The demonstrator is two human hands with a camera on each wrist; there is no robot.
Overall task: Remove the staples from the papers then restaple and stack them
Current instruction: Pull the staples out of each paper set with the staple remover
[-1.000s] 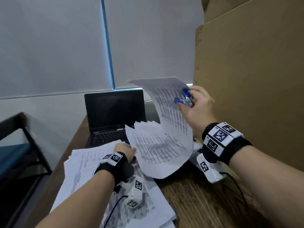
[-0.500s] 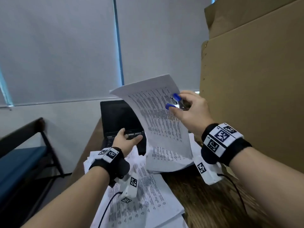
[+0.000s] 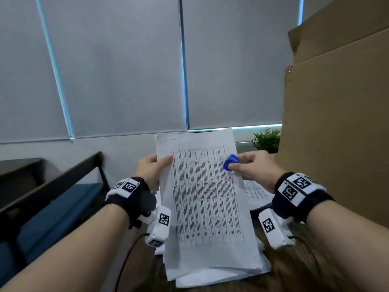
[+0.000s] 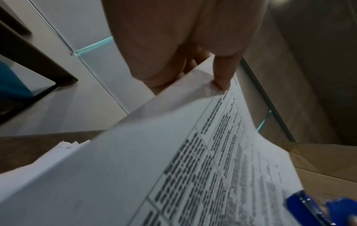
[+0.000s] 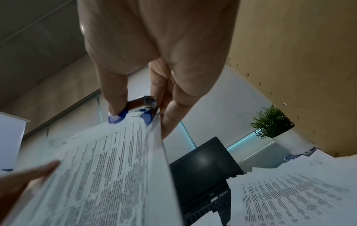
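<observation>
Hands: left hand (image 3: 149, 170) pinched the paper set (image 3: 207, 199) at its left edge; right hand (image 3: 253, 170) gripped the blue staple remover (image 3: 230, 162) against its right edge.
Papers: raised above the counter's pile (image 3: 216, 277).
Progress: early, apparently; restapling and stacking remained.

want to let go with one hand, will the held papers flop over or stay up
Likely to flop: the papers are thin sheets, bowing in the left wrist view though pinched at both side edges by the left hand and right hand. Probably light. The sheets may fan apart, since their lower edges look uneven.
</observation>
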